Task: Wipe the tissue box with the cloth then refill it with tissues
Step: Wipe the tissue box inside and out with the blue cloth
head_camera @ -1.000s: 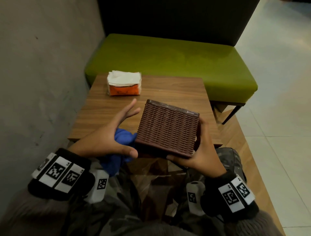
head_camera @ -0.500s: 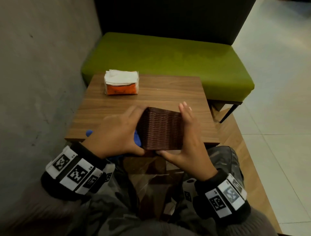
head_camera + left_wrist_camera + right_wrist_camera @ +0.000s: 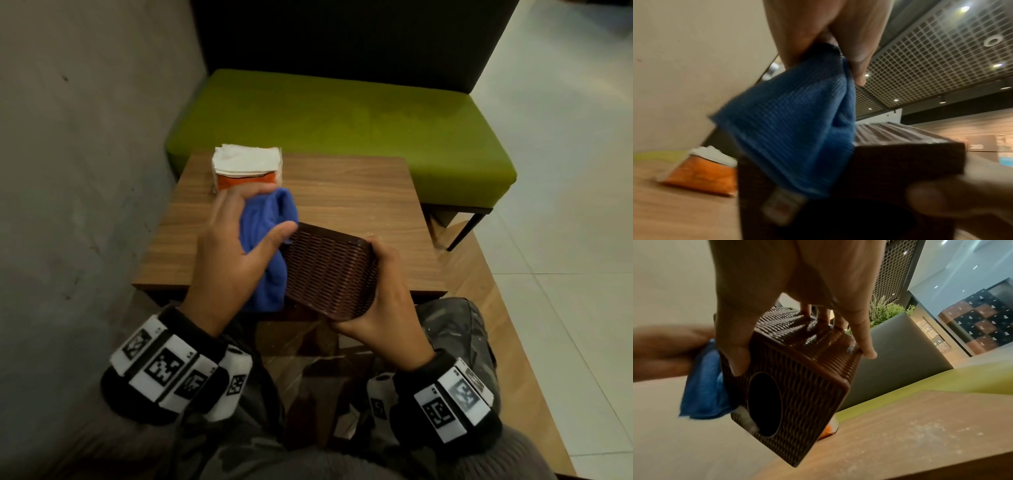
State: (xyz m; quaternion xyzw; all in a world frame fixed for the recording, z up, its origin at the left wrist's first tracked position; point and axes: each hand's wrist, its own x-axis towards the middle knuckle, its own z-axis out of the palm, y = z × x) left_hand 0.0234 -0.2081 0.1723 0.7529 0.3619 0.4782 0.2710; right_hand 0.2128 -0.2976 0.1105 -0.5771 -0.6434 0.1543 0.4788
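A dark brown woven tissue box (image 3: 329,270) is held up over the near edge of the wooden table (image 3: 359,205). My right hand (image 3: 380,294) grips its right side, thumb on the face with the round opening (image 3: 764,404) and fingers (image 3: 865,340) along the far side. My left hand (image 3: 233,246) holds a blue cloth (image 3: 267,240) bunched against the box's left side; the cloth (image 3: 793,129) hangs down over that side. A pack of white tissues in orange wrap (image 3: 246,168) lies at the table's far left corner.
A green bench seat (image 3: 342,126) with a dark backrest stands beyond the table. A grey wall (image 3: 85,154) runs close along the left. Pale tiled floor (image 3: 565,205) lies to the right. My knees are under the table's near edge.
My left hand has come up from the box's near-left corner to its far-left side, bringing the blue cloth into full sight. The box has tilted in my right hand, whose fingers now wrap its right side.
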